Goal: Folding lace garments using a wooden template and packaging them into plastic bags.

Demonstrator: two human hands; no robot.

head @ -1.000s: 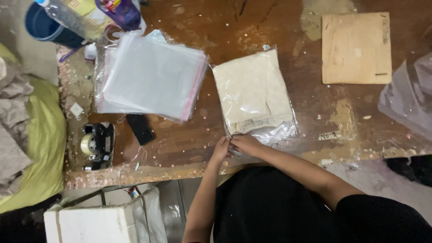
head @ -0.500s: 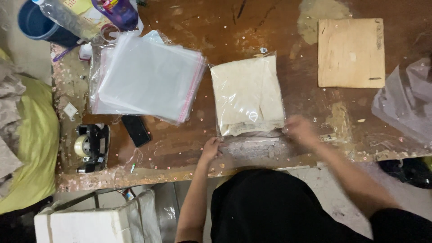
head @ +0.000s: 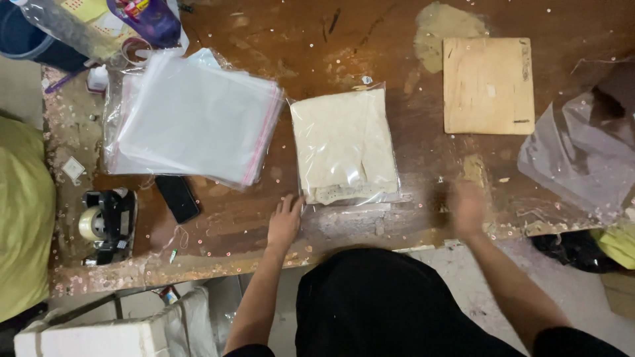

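A cream folded cloth packed in a clear plastic bag point(head: 344, 147) lies on the worn brown table point(head: 370, 46) in front of me. My left hand point(head: 285, 221) rests flat on the table at the bag's near left corner, fingers touching the bag's open flap. My right hand point(head: 467, 209) is blurred, off to the right of the bag near the table's front edge, holding nothing.
A stack of clear bags with red strips point(head: 192, 119) lies to the left. A black phone point(head: 177, 198) and tape dispenser point(head: 106, 223) sit near the front left. A wooden board point(head: 488, 84) and loose plastic point(head: 582, 155) are at right. Bottles point(head: 149, 18) stand at the back left.
My right hand has slid from beside my left hand along the bag's flap to the right, and is now clear of the bag. The left hand stays at the bag's corner.
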